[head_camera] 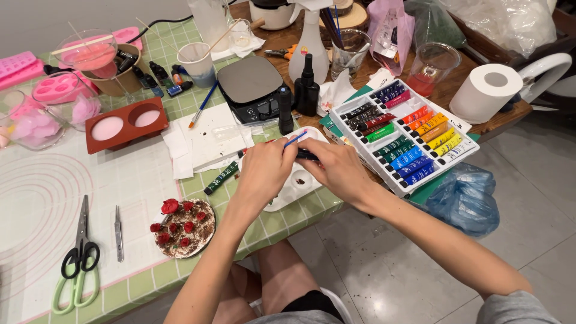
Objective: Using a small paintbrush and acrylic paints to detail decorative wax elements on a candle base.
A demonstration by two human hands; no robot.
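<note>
Currently both hands, the left hand (264, 168) and right hand (336, 168), are closing on a dark paint tube (307, 155) over the white palette (300, 183) at frame centre, where only a small dab is showing.

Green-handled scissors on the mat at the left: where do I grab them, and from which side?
Take the scissors by the two green handle loops nearest the table's front edge, coming from that near side. They lie flat and closed, blades pointing away toward the far side, so the loops are the open, blunt end. The tweezers lie just to their right; probably approach slightly from the left.
</note>
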